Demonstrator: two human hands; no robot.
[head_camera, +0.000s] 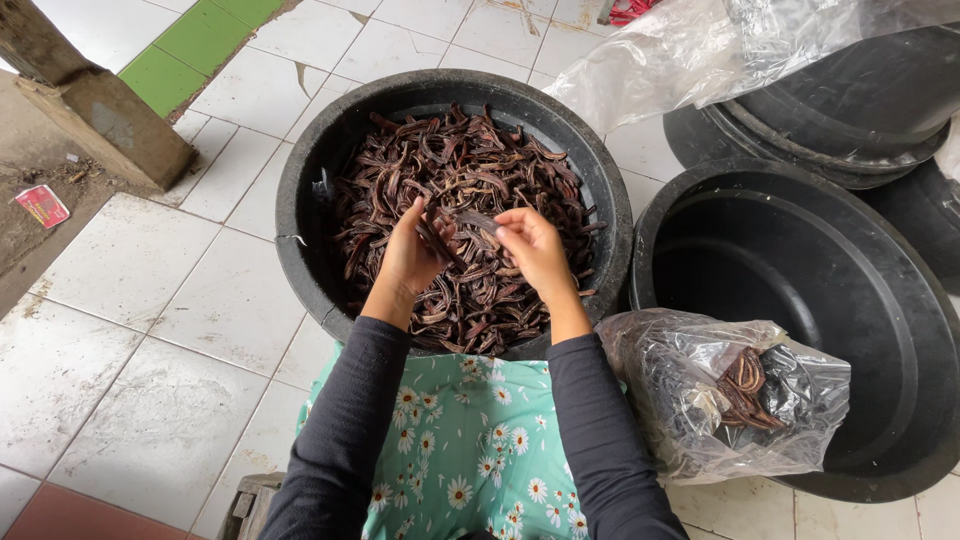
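Note:
A large black basin (300, 190) on the tiled floor holds a heap of dark brown curled dried pods (470, 170). Both my hands hover over the heap near its front. My left hand (412, 255) and my right hand (532, 248) each pinch an end of one dark pod (452, 230) held between them. My dark sleeves and a green daisy-print cloth (460, 440) on my lap are at the bottom.
An empty black basin (800, 270) stands to the right, with stacked black basins (850, 110) and clear plastic sheeting (720, 50) behind it. A clear plastic bag (700, 400) with some pods leans on the empty basin. A concrete post (90, 100) rises at the left.

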